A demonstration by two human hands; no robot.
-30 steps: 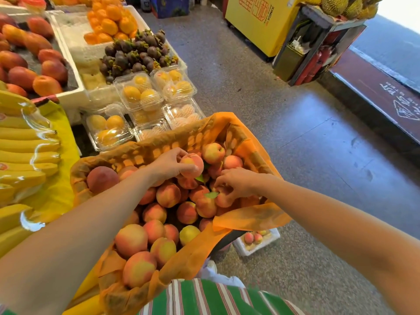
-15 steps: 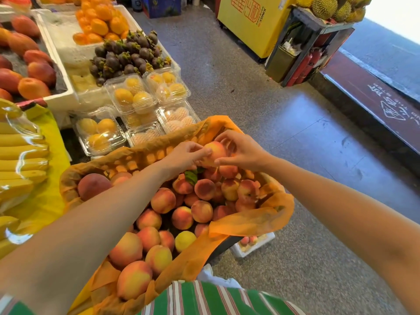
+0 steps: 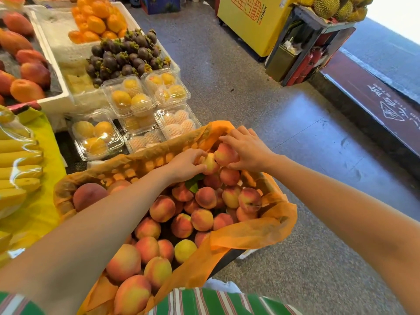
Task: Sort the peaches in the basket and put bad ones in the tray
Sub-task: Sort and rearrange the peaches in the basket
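A basket (image 3: 136, 162) lined with an orange bag holds many red-yellow peaches (image 3: 202, 218). At its far end my left hand (image 3: 185, 164) grips a pale peach (image 3: 210, 164) with curled fingers. Beside it my right hand (image 3: 246, 152) holds a redder peach (image 3: 225, 154) from above, fingers wrapped round it. The two held peaches touch each other just above the pile. A green leaf (image 3: 193, 184) lies under my left wrist. The tray is hidden below the basket; only a white corner (image 3: 246, 253) shows.
Clear boxes of yellow fruit (image 3: 129, 98) stand just beyond the basket. Mangosteens (image 3: 127, 55), oranges (image 3: 97, 21) and mangoes (image 3: 25, 71) fill white crates at the back left. Bananas (image 3: 18, 160) lie on a yellow cloth at left. Grey floor spreads to the right.
My right hand rose from the pile's right side to the basket's far end and took hold of a redder peach. My left hand carried its peach a little farther back.
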